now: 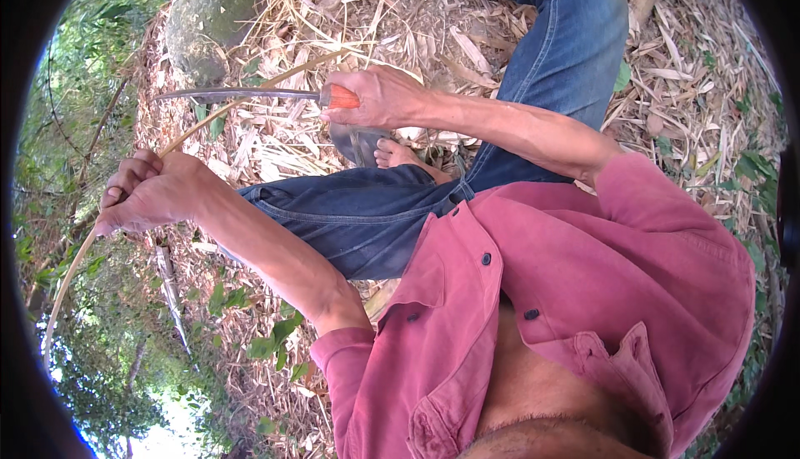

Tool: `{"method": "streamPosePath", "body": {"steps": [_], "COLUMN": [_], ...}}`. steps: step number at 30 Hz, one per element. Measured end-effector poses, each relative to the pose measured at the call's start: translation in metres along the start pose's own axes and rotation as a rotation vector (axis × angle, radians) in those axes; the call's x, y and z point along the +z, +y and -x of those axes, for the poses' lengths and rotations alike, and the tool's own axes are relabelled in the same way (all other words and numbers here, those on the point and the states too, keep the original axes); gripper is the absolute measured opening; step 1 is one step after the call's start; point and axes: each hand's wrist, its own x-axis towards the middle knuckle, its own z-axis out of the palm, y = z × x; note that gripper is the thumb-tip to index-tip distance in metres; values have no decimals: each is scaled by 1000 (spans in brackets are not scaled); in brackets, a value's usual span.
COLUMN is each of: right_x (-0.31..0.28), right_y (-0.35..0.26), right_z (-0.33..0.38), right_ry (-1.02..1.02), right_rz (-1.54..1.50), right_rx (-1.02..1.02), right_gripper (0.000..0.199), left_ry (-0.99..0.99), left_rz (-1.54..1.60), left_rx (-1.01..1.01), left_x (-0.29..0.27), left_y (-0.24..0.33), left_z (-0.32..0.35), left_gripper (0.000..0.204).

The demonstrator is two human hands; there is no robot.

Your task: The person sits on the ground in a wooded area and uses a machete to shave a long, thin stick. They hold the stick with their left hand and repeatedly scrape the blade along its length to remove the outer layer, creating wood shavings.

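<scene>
My right hand (375, 97) grips the orange handle of a long knife (242, 94), whose grey blade points left. A thin, pale bamboo strip (71, 280) passes under the blade, through my left hand, and curves on toward the lower left. My left hand (154, 192) is closed around this strip, out over my bent knee. The blade lies against the strip between the two hands.
I sit in blue jeans (367, 217) and a red shirt (583, 292). A bare foot (400, 155) rests on a sandal below the knife hand. Dry bamboo leaves (283, 138) cover the ground. A mossy rock (208, 17) lies beyond the blade, with green bushes at left.
</scene>
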Motion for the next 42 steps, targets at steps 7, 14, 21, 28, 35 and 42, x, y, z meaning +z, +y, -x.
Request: {"method": "streamPosePath", "body": {"steps": [7, 14, 21, 28, 35, 42], "right_x": [-6, -5, -9, -9, -3, -13], "right_y": [-12, -8, 11, -8, 6, -14], "right_z": [4, 3, 4, 3, -1, 3], "right_ry": [106, 56, -24, 42, -3, 48], "right_rz": [-71, -51, 2, -89, -12, -87], "right_rx": [-55, -25, 99, -14, 29, -61], "right_gripper": [55, 52, 52, 56, 56, 52], "left_ry": [4, -37, 2, -1, 1, -18], "left_rz": [11, 10, 30, 37, 13, -9], "left_rx": [-4, 15, -2, 28, 17, 45], "left_x": [-1, -2, 1, 3, 0, -2], "left_y": [2, -4, -1, -2, -1, -2], "left_z": [-2, 0, -3, 0, 1, 0], "left_gripper": [58, 57, 57, 56, 58, 58]}}
